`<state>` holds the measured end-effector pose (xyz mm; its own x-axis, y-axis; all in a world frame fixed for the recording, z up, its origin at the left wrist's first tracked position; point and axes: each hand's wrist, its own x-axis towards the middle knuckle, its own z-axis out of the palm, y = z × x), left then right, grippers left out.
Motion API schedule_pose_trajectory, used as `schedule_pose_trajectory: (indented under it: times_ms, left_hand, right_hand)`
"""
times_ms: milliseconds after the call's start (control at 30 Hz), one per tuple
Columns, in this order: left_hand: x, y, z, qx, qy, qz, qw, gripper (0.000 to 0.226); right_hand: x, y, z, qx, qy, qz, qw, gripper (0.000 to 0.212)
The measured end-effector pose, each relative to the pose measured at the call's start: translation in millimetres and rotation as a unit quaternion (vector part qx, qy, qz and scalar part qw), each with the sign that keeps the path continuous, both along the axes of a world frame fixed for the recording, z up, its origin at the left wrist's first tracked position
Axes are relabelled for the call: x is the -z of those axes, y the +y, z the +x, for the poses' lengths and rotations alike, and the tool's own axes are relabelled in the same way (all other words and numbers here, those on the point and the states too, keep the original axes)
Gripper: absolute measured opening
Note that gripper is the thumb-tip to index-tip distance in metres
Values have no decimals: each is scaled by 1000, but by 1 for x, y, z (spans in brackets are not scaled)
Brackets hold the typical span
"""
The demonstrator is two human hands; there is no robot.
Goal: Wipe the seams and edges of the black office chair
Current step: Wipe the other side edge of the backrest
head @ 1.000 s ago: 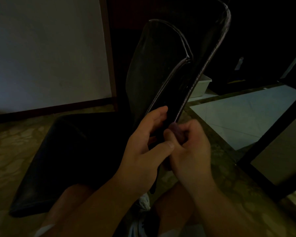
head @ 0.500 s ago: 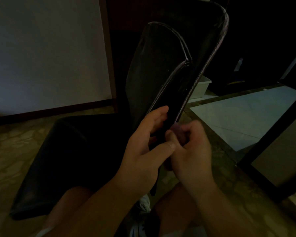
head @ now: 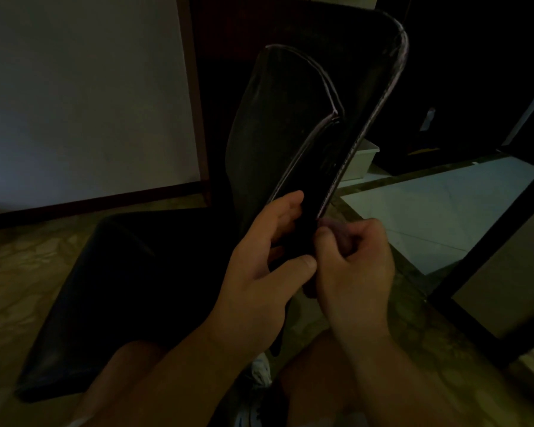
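Observation:
The black office chair (head: 278, 124) lies tipped on the floor, its backrest rising toward me with pale piped seams along both edges; its seat (head: 111, 291) spreads low on the left. My left hand (head: 269, 266) grips the lower part of the backrest, thumb on the near face, fingers wrapped behind the left seam. My right hand (head: 355, 266) pinches a small dark wad of cloth (head: 333, 226) against the bottom of the right edge seam. The scene is very dim.
A white wall with a dark baseboard (head: 90, 198) stands at the left. A white bin (head: 359, 161) sits behind the backrest. A dark frame bar (head: 487, 238) crosses the right side over pale floor tiles (head: 429, 211). My knees show at the bottom.
My right hand with the cloth has slid slightly to the right along the lower right seam. My left hand keeps the same hold.

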<state>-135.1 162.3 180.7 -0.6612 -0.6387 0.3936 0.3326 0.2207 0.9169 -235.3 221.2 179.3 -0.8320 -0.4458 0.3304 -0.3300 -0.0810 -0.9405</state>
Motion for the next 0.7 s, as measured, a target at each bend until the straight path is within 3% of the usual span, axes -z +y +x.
schedule_pose_trajectory:
  times_ms: [133, 267, 433, 567, 700]
  left_hand:
    - [0, -2, 0, -4, 6, 1, 1000, 71]
    - [-3, 0, -1, -4, 3, -10, 1000, 65]
    - [-1, -2, -1, -5, 10, 0, 1000, 69]
    - [-3, -1, -1, -3, -5, -12, 1000, 64]
    - [-1, -3, 0, -3, -6, -6, 1000, 68]
  right_hand:
    - [2, -1, 9, -86, 30, 47, 995, 16]
    - [-2, 1, -2, 11, 8, -1, 1000, 17]
    - [0, 1, 4, -92, 39, 37, 994, 19]
    - [-1, 2, -5, -12, 33, 6, 999, 21]
    - [2, 1, 1, -104, 79, 25, 991, 23]
